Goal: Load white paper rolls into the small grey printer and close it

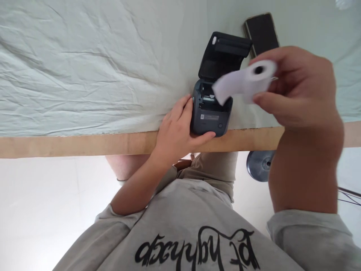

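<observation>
A small dark portable receipt printer (210,120) lies near the table's front edge, its lid (221,56) swung up and back. My left hand (177,128) grips the printer's left side, thumb along the front and fingers by the side. Between the fingers and thumb of my right hand (299,86) is a white paper roll (258,81) with a dark hole in its core. A loose strip of its paper hangs to the left, over the printer's paper compartment. The roll is slightly blurred, and my palm hides its far side.
A dark phone (262,34) lies behind the printer at the right. Wrinkled pale green cloth (98,67) covers the table up to its wooden front edge (70,146). Below, a round dark base (258,165) stands on the floor.
</observation>
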A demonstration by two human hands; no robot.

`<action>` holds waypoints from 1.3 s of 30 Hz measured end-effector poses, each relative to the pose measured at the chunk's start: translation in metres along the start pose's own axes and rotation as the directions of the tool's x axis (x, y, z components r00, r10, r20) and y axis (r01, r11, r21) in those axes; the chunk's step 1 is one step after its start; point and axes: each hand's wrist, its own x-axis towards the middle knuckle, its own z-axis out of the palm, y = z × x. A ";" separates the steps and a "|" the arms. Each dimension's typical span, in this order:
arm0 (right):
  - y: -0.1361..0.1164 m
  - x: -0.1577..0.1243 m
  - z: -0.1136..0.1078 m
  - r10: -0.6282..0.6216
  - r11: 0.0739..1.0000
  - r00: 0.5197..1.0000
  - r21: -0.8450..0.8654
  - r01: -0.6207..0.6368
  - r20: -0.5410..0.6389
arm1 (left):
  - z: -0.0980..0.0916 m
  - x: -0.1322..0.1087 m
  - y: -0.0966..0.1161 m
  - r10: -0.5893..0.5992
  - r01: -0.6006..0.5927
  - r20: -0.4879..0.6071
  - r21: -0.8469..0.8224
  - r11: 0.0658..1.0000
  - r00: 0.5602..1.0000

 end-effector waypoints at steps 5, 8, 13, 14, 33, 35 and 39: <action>0.054 -0.031 0.019 0.068 0.883 0.963 0.464 0.064 -0.263 | 0.000 0.000 0.001 0.015 -0.015 -0.007 0.006 1.000 1.000; 0.066 -0.047 0.024 0.157 0.889 0.946 0.458 -0.010 -0.284 | 0.000 0.000 0.000 0.018 -0.018 -0.008 -0.002 1.000 1.000; 0.060 -0.057 0.022 0.160 0.957 0.942 0.280 -0.075 -0.295 | 0.000 0.001 0.000 0.008 -0.008 -0.005 0.010 1.000 1.000; 0.059 -0.056 0.022 0.140 0.974 0.938 0.213 -0.073 -0.318 | 0.000 0.001 0.000 0.006 -0.006 -0.003 0.012 1.000 1.000; 0.078 -0.045 0.004 0.136 0.866 0.905 -0.395 -0.306 -0.403 | -0.002 0.001 0.003 -0.009 0.009 0.015 0.005 1.000 1.000; 0.076 -0.048 0.006 0.148 0.879 0.901 -0.364 -0.309 -0.407 | -0.001 0.001 0.002 -0.006 0.006 0.016 0.016 1.000 1.000; 0.079 -0.062 -0.004 0.144 0.933 0.899 -0.246 -0.263 -0.414 | -0.002 0.001 0.003 -0.004 0.004 0.019 0.035 0.999 1.000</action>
